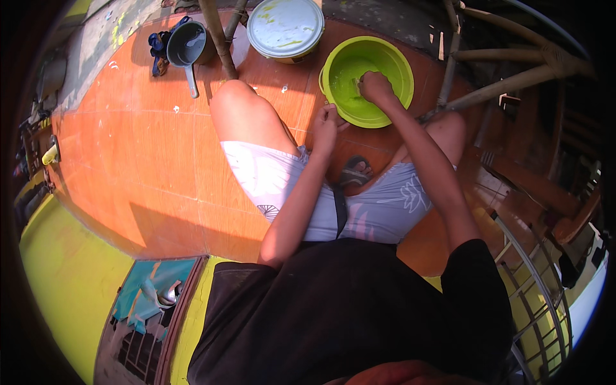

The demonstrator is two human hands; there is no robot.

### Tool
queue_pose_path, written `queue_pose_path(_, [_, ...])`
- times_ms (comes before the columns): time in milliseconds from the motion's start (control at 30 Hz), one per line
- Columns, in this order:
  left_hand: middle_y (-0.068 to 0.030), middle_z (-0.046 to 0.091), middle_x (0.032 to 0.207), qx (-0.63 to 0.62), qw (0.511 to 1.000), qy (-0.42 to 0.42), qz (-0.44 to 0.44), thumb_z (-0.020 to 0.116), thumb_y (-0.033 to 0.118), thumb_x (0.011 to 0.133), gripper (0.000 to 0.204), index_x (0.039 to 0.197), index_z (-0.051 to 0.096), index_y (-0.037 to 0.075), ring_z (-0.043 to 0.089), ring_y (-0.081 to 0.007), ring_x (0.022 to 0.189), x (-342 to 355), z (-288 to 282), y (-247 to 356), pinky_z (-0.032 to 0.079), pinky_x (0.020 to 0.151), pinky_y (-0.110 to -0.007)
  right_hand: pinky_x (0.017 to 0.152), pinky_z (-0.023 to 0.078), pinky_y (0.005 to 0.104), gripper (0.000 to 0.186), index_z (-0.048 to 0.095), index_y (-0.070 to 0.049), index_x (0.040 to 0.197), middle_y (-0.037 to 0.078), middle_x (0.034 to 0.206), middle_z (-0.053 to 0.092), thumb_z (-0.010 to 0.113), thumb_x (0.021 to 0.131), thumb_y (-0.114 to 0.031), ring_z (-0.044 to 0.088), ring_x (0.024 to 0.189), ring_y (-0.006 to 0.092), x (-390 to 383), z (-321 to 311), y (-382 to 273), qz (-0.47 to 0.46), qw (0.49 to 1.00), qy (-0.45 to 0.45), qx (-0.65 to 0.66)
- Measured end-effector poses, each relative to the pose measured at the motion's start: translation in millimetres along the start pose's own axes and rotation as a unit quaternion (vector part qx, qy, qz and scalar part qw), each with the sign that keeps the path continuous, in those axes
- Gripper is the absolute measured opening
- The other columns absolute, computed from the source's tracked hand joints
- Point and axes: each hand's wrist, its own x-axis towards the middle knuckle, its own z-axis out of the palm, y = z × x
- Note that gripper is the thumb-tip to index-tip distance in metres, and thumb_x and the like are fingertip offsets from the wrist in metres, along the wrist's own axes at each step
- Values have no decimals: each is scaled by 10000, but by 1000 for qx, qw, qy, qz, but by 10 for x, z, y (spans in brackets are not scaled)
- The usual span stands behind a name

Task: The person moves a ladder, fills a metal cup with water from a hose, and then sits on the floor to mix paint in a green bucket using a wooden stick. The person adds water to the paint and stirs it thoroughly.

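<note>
A lime-green bucket (407, 82) stands on the tiled floor between my knees, with what looks like greenish liquid inside. My right hand (376, 88) reaches down into it from the right side, fingers closed. A small pale thing (357, 83) shows at those fingertips, too small to name. At the bucket's near-left rim is my left hand (326, 120), its fingers curled together. Whether it grips the rim or the bucket's handle is hidden by the fingers.
Beyond the bucket to the left stands a lidded white pail (285, 27). A grey dipper (188, 43) lies farther left beside dark blue cloth or straps (159, 51). Bamboo poles (507, 86) rise at the right. Metal bars (529, 276) flank my right side.
</note>
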Motion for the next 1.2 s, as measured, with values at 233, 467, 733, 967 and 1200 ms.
queue_pose_path(233, [-123, 629, 1127, 4, 1000, 3, 17, 426, 278, 1035, 307, 1173, 530, 24, 651, -232, 1035, 15, -27, -35, 541, 913, -354, 846, 527, 472, 255, 706, 8, 915, 264, 965, 674, 594, 874, -218, 659, 928, 427, 123, -99, 109, 9, 994, 106, -28])
queue_pose_path(467, [-97, 633, 1059, 39, 999, 22, 14, 425, 318, 1035, 323, 1118, 543, 30, 652, -194, 986, 92, -47, -106, 538, 887, -341, 806, 544, 464, 218, 705, 24, 932, 266, 933, 678, 568, 854, -127, 674, 904, 411, -41, 88, -21, -20, 1000, 11, -2])
queue_pose_path(733, [-85, 602, 1065, 71, 996, 33, 50, 411, 341, 1041, 330, 1082, 527, 35, 627, -171, 966, 149, -49, -156, 540, 867, -341, 808, 541, 468, 214, 700, 28, 944, 271, 951, 676, 543, 872, -97, 677, 914, 398, 31, -72, 1, 2, 993, 113, -22])
queue_pose_path(967, [-66, 578, 814, 122, 981, 86, 124, 439, 274, 1036, 282, 964, 531, 17, 533, -124, 721, 173, -6, -280, 440, 623, -312, 819, 538, 455, 223, 698, 28, 939, 268, 966, 677, 559, 866, -130, 673, 925, 400, 8, 90, -40, -8, 999, -31, -6])
queue_pose_path(1200, [-128, 559, 810, 268, 940, 105, 184, 415, 262, 1041, 301, 941, 502, -8, 575, -230, 729, 131, 48, -200, 461, 654, -369, 817, 536, 457, 234, 702, 13, 956, 262, 968, 677, 545, 873, -140, 672, 913, 405, 101, -32, -89, -4, 996, 80, 28])
